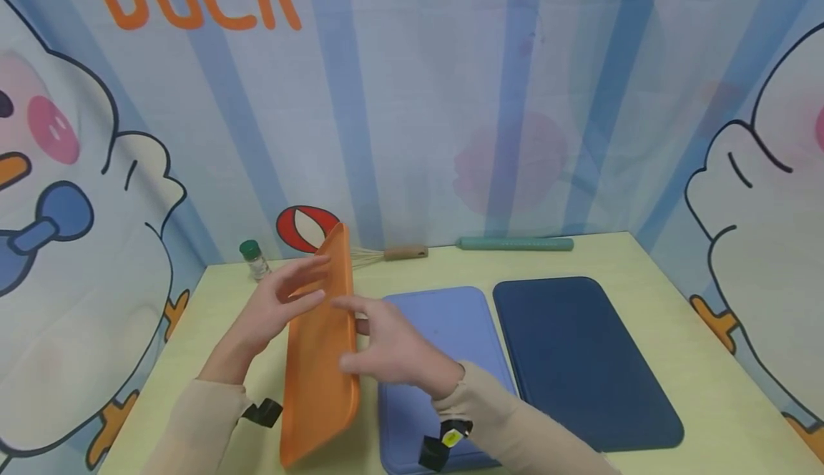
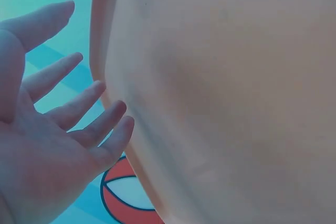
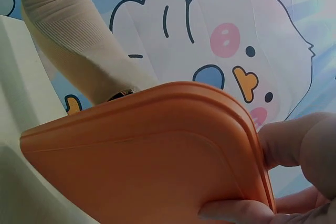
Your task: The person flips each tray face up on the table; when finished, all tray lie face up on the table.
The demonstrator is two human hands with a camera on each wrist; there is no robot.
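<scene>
Above the pale table (image 1: 646,310) low in frame, I saw the orange tray (image 1: 317,389) tipped up lengthwise, the nearer right hand (image 1: 394,345) pinching its right edge, the left hand (image 1: 269,310) spread at left.

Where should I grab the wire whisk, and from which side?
Probably best to pinch the wire whisk by its brown handle, from above and the near side. The handle points right and is uncovered, while the wires run left, partly hidden behind the upended orange tray, and the duck-print backdrop rises just behind.
</scene>
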